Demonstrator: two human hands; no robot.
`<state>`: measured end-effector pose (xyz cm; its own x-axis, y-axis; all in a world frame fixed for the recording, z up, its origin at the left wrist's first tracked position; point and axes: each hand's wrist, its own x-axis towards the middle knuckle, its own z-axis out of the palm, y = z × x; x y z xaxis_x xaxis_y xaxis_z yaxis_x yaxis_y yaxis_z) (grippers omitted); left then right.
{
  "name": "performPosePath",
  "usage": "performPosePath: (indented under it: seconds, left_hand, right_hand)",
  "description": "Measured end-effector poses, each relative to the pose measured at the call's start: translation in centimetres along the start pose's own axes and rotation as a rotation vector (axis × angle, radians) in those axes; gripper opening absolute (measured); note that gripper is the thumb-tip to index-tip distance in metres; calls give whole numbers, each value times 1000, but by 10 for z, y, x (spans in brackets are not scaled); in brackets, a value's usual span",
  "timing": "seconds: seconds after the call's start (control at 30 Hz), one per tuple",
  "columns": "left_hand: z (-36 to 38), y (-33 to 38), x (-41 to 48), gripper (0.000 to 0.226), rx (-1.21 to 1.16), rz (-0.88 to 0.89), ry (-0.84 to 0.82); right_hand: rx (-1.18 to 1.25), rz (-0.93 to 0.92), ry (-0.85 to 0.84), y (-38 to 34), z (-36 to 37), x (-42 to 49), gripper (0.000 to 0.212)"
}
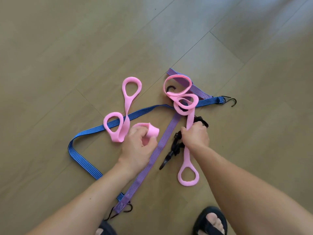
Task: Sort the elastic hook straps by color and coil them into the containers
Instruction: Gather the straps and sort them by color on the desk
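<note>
Several straps lie tangled on the wooden floor. My left hand pinches a rolled end of a pink strap whose loops trail up and left. My right hand grips a second pink strap; its loop hangs below my fist and its other loops pile up above. A black strap runs under that fist. A blue strap winds across the floor to black hooks at the right. A purple strap runs diagonally between my hands to hooks near my feet.
My two sandalled feet stand at the bottom edge. Bare wooden floor stretches above and to both sides of the straps. No containers are in view.
</note>
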<state>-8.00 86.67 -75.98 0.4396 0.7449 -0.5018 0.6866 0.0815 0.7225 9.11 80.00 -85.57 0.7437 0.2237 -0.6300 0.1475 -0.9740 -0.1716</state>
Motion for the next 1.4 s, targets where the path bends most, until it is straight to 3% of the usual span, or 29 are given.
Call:
performPosePath:
  seconds: [0.07, 0.17, 0.23, 0.33, 0.4, 0.5, 0.6, 0.67, 0.77, 0.87, 0.97, 1.03, 1.1, 1.23, 1.4]
  left_hand:
    - [3, 1, 2, 15, 2, 36, 40]
    - [-2, 8, 0, 19, 49, 65, -39]
    - [-8, 19, -5, 19, 75, 49, -111]
    - [-23, 50, -22, 14, -44, -11, -125]
    - [-36, 83, -40, 21, -166, -64, -113]
    - [-60, 139, -69, 14, -217, -74, -66]
    - [-90, 206, -100, 22, -269, -1, -42]
    - [-113, 261, -128, 17, -293, 60, -44]
    - [-147, 338, -172, 15, -358, 146, -73]
    - [-181, 417, -220, 22, -343, 259, -128]
    - [-207, 487, -270, 35, -317, 383, -133]
    - [-220, 528, -294, 32, -339, 431, -135]
    - [-229, 563, -321, 15, -352, 443, -156]
    - [-243, 609, -364, 12, -377, 548, -164]
    - [-254, 635, -411, 34, -345, 704, -243]
  right_hand:
    - [-14, 80, 14, 3, 9, 6, 50]
    - [132, 127, -46, 10, 2, 2, 29]
    - [278, 50, -65, 11, -10, -10, 15]
    - [469, -97, -104, 5, -47, -49, 12]
    - [626, -151, -132, 1, -86, -85, 6]
    - [781, -235, -181, -2, -156, -143, 14]
    - [875, -319, -215, -7, -234, -198, 5]
    - [896, -388, -214, -10, -292, -236, 25]
    - [941, -487, -193, -16, -383, -294, 23]
    - [954, -613, -96, -24, -476, -353, 22]
    - [805, -720, 57, -21, -555, -405, 8]
    - [788, -793, 177, -18, -596, -429, 15]
    - [825, -807, 233, -15, -634, -459, 13]
    - [1012, -837, 258, -3, -680, -513, 20]
    - [1247, -802, 359, 12, -701, -578, 27]
